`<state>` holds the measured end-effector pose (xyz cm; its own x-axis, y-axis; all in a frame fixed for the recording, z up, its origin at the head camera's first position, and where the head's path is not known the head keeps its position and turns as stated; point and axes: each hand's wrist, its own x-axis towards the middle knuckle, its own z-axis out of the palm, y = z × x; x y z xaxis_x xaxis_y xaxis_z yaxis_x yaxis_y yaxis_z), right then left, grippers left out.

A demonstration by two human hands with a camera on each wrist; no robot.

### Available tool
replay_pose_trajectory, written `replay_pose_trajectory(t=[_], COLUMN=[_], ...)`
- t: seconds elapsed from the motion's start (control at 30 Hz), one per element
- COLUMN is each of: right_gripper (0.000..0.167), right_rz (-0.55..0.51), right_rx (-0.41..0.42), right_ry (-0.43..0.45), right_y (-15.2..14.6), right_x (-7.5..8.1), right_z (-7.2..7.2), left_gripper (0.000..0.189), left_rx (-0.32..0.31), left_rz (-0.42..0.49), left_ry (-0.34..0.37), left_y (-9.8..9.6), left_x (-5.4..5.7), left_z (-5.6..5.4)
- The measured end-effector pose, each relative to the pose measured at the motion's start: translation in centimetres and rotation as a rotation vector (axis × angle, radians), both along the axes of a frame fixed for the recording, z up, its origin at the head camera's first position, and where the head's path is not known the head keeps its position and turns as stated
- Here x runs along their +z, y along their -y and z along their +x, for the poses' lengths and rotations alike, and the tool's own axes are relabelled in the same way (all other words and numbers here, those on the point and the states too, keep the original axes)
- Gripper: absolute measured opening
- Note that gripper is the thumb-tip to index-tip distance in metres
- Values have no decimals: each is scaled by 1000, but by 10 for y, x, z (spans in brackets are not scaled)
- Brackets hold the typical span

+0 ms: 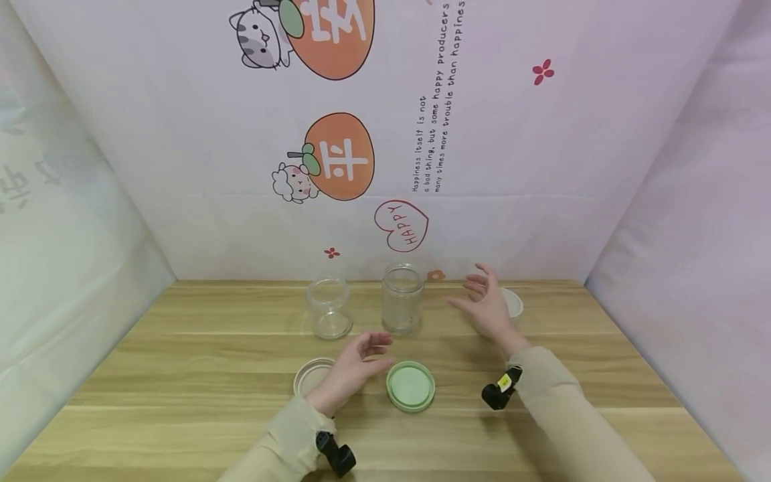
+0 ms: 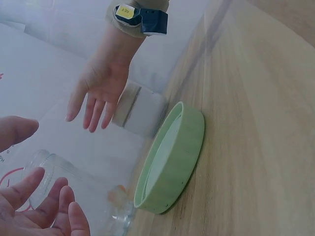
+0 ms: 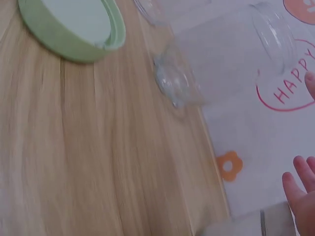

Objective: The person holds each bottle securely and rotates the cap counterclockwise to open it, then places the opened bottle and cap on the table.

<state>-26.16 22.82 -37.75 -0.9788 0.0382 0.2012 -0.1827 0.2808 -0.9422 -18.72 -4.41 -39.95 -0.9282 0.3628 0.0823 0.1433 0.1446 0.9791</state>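
My left hand hovers with parted, slightly bent fingers between a green lid and a pale round lid, holding nothing. The green lid lies on the table with its inner side up. The left forearm partly covers the pale lid. My right hand is raised at the right, thumb and fingers spread, with nothing in it. Behind it stands a jar with a whitish top, mostly hidden in the head view; its side shows in the left wrist view. A tall clear jar stands uncovered between the hands, farther back.
A shorter clear jar, also uncovered, is left of the tall one near the back edge. A printed white cloth rises behind the wooden table, and pale cloth hangs at both sides.
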Motion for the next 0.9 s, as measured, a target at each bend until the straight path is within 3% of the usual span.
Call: replay_pose_trajectory(t=[0.27, 0.5, 0.73, 0.9], right_gripper=[82, 85, 97, 104], right_rz=[97, 111, 54, 15], right_rx=[-159, -307, -247, -213], right_ry=[-143, -122, -31, 64], right_y=[-31, -57, -67, -73], right_x=[-2, -16, -31, -46], right_z=[8, 12, 16, 14], left_gripper=[44, 47, 49, 47], left_rx=[-5, -24, -35, -30], left_rz=[-20, 11, -6, -20], left_ry=[-2, 13, 31, 1], left_y=[-6, -15, -25, -33], left_x=[0, -1, 1, 3], left_z=[-3, -6, -8, -11])
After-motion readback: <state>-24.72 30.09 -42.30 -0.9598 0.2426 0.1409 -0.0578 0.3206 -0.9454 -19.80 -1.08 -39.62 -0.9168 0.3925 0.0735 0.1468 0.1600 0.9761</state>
